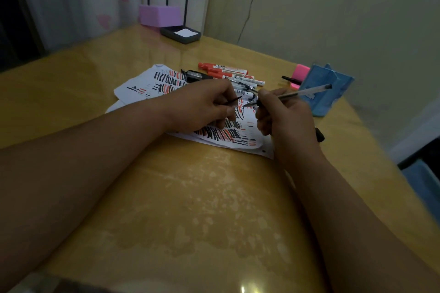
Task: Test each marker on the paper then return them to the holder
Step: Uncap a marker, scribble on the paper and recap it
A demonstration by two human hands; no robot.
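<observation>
White paper covered in red and black strokes lies on the yellow table. My right hand grips a clear pen, its tip pointing left just above the paper. My left hand pinches a thin black pen cap a short way from that tip. Several red and white markers lie in a row behind the hands, with a black marker beside them. The blue holder stands at the right, past my right hand.
A pink eraser-like block and a black marker lie left of the holder. Another black marker end shows behind my right wrist. A purple box and a dark tray sit at the far corner. The wall runs along the right.
</observation>
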